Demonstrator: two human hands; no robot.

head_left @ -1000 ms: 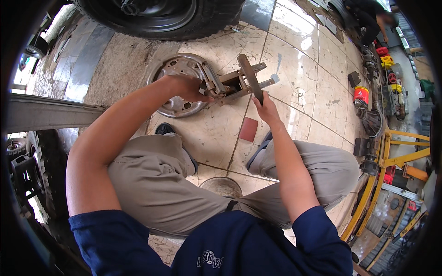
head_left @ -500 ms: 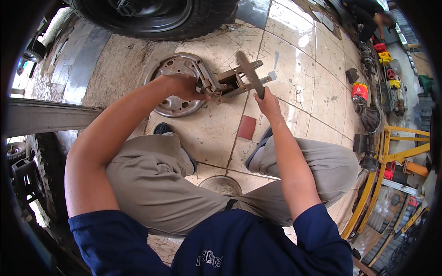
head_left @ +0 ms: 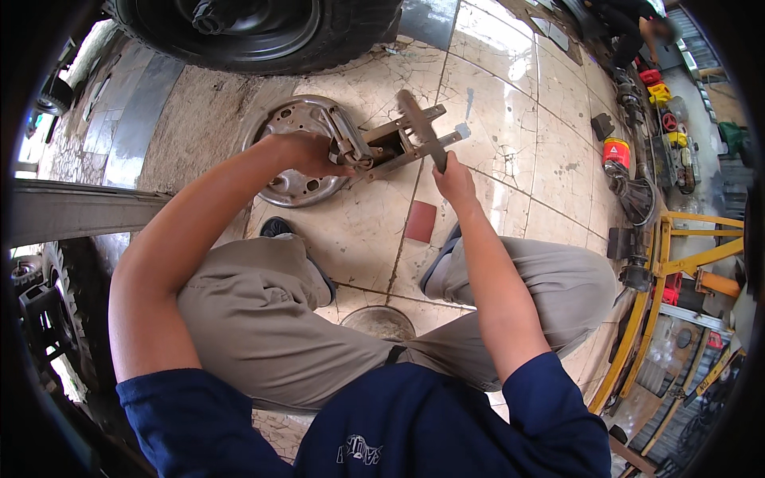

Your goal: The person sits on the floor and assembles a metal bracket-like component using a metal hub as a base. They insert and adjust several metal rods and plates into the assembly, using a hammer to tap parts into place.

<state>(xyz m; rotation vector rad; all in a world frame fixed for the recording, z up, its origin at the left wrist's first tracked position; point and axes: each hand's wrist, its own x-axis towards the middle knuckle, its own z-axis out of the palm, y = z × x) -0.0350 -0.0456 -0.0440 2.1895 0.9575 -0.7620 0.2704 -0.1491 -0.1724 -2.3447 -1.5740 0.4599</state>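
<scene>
My left hand [head_left: 307,154] is wrapped round the near-left end of a rusty metal bracket frame [head_left: 390,165], which has two parallel arms pointing right. Part of the grip is hidden behind the hand and the metal. Beneath and left of it lies a round, worn steel brake backing plate [head_left: 301,191] with holes in it. My right hand [head_left: 457,183] grips the handle of a long, narrow wire brush [head_left: 417,121]. The brush lies slantwise across the frame's arms, its brownish bristly end pointing away from me.
A reddish-brown sandpaper square [head_left: 421,221] lies on the tiled floor between my feet. Nearer stands a round metal tin [head_left: 379,322]. A big tyre [head_left: 263,56] is ahead. On the right are a red can [head_left: 617,151], axle parts, a yellow frame [head_left: 701,259] and a person [head_left: 637,28] bending.
The whole view has shifted slightly, so things sit a little further left. Both hands keep their grips, and the brush still crosses the frame at nearly the same place.
</scene>
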